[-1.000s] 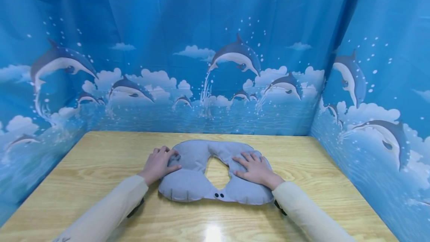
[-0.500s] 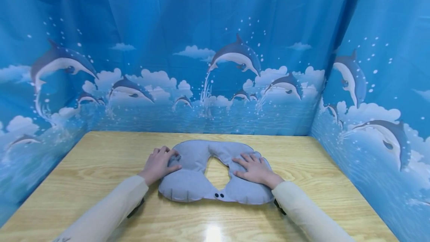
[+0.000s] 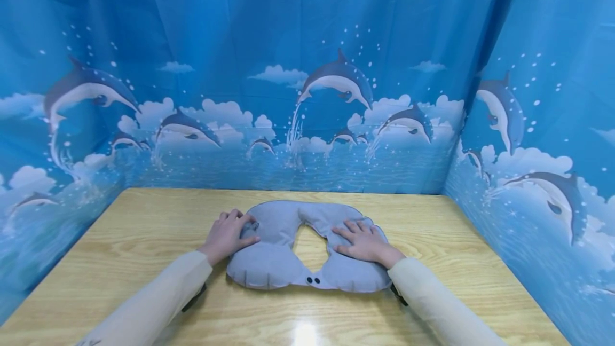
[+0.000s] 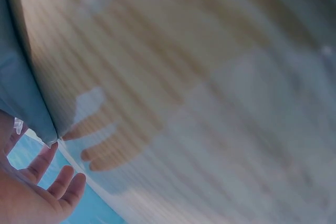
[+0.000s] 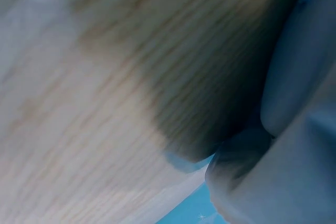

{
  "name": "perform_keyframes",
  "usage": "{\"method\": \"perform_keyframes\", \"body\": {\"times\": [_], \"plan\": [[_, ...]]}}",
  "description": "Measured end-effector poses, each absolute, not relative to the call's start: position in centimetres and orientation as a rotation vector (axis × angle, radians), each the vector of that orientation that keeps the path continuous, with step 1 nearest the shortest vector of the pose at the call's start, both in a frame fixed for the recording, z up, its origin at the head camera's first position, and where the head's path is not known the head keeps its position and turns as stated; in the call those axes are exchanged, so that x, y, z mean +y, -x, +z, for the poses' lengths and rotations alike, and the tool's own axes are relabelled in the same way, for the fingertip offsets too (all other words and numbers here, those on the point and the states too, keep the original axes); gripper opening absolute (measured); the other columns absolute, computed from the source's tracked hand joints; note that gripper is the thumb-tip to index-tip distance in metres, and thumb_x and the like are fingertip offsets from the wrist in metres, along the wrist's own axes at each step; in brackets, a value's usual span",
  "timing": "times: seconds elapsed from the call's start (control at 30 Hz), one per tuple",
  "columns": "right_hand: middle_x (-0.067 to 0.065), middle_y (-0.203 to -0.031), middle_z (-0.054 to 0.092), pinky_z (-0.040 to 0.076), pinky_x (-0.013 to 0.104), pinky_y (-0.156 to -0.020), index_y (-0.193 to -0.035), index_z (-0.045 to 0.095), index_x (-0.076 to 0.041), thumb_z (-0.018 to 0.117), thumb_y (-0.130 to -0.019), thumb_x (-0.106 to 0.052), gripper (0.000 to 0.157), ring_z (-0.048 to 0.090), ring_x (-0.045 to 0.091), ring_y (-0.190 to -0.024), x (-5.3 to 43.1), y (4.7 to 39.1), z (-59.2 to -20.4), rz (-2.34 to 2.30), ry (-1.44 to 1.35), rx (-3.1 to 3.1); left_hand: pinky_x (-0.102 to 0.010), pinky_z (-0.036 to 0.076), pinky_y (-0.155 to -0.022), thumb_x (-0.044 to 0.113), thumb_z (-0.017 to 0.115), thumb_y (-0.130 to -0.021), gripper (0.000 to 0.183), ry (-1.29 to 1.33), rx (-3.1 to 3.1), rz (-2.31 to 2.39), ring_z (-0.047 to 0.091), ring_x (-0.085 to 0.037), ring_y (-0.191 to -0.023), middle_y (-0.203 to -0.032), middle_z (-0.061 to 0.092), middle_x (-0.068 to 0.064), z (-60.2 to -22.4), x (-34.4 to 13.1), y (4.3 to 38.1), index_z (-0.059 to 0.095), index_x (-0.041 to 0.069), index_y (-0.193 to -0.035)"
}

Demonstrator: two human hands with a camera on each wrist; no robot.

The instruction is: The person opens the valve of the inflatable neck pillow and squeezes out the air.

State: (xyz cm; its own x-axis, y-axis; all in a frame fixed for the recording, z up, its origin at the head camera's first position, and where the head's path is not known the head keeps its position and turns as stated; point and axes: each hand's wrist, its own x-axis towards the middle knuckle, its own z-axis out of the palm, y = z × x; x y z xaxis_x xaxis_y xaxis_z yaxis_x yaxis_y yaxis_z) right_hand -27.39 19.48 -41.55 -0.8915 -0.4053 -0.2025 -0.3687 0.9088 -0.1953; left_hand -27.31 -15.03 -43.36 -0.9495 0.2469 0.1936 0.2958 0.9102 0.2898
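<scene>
**Grey neck pillow under two hands on a wood-grain table**

Head view: the light wood-grain table [image 3: 144, 234] is glossy, with a bright glare at its near middle. Blue curtains [image 3: 259, 25] printed with dolphins, clouds and sea stand behind its far edge and along both sides. The grey pillow [image 3: 269, 267] lies flat at the table's middle, wood showing through its opening. The left hand [image 3: 226, 235] rests relaxed on its left side, the right hand [image 3: 364, 242] spread flat on its right; neither clenches.

Left wrist view: the tabletop mirrors the left hand's loose fingers.

Right wrist view: shadow darkens the tabletop beside grey fabric.
</scene>
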Motion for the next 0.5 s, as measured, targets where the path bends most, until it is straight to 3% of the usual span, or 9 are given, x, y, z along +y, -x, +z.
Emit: {"method": "perform_keyframes", "body": {"times": [0.5], "plan": [[0.013,-0.151,0.022,0.014,0.065,-0.103,-0.141,0.035,-0.026,0.040,-0.091,-0.053,0.057,0.014,0.044,-0.136,19.34,27.24,-41.30,-0.197,0.571,2.818,-0.051,0.042,-0.077,0.045,0.069,-0.077,0.043,0.426,-2.902,-0.482,0.048,-0.036,-0.097,-0.109,0.052,-0.013,-43.58,-15.08,27.35,0.061,0.018,-0.110]]}}
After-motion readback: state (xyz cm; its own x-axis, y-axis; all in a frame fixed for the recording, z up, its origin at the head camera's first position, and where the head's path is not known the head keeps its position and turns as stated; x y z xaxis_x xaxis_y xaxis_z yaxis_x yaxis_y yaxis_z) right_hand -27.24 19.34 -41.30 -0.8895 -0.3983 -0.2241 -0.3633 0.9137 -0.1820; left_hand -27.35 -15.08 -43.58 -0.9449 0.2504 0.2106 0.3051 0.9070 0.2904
